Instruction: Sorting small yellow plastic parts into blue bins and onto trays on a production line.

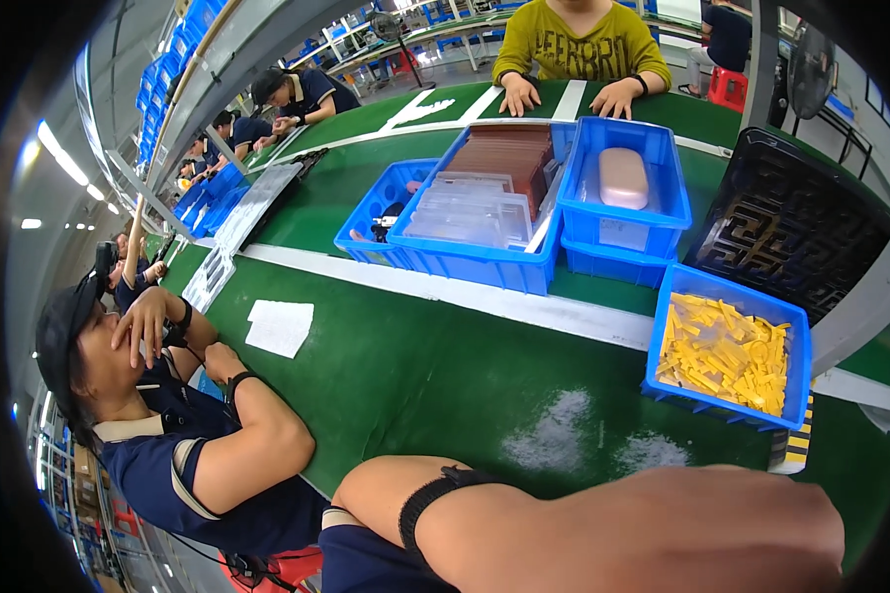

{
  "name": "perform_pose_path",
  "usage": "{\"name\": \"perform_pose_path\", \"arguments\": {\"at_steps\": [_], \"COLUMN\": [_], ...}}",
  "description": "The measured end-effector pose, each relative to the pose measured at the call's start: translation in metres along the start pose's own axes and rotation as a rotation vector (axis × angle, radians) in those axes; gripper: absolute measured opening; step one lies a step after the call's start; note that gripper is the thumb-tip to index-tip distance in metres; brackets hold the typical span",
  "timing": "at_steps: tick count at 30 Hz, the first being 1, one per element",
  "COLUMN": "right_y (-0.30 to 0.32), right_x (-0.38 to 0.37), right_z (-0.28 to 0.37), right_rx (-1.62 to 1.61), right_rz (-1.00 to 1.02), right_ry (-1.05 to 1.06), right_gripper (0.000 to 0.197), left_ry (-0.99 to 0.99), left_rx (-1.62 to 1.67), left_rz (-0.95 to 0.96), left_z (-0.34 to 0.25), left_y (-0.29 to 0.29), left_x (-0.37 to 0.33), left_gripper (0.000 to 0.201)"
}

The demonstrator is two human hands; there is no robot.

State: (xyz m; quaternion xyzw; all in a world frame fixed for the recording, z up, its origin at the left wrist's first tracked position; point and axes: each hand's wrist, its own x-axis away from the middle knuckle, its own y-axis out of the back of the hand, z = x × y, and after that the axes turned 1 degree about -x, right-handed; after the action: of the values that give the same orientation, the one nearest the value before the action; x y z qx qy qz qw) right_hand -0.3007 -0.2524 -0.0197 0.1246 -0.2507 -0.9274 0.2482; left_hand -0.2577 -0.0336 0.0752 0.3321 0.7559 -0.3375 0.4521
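Observation:
Across the lower edge stretches my left arm, very near the camera, with a black band (435,499) around it and a dark blue sleeve at its base. What appears to be the back of my left hand (742,524) fills the lower right; its fingers are hidden, so whether it holds anything cannot be told. My right hand does not show. Nearest beyond the arm, patches of whitish powder or scraps (549,435) lie on the green work surface (386,366). A blue bin of small yellow pieces (727,351) stands just past them at the right.
Blue bins hold clear plastic cases (470,212), brown sheets (509,153) and a pinkish rounded case (623,178). A black patterned panel (781,227) leans at right. White paper (279,328) lies left, by a seated co-worker (208,445). Another person's hands (618,97) rest opposite.

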Motion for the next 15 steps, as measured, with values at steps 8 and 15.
{"name": "perform_pose_path", "arguments": {"at_steps": [8, 15], "right_y": [0.000, -0.004], "right_x": [0.002, 0.000], "right_z": [-0.003, 0.002], "right_rx": [0.041, 0.008], "right_rz": [-0.014, -0.024], "right_ry": [-0.077, -0.057], "right_gripper": [0.010, 0.011], "left_ry": [0.004, -0.393], "left_rx": [-0.382, -0.780], "left_rz": [-0.444, -1.245], "left_z": [-0.039, -0.144], "left_y": [0.137, 0.258], "left_x": [-0.061, -0.038], "left_gripper": [0.079, 0.084]}}
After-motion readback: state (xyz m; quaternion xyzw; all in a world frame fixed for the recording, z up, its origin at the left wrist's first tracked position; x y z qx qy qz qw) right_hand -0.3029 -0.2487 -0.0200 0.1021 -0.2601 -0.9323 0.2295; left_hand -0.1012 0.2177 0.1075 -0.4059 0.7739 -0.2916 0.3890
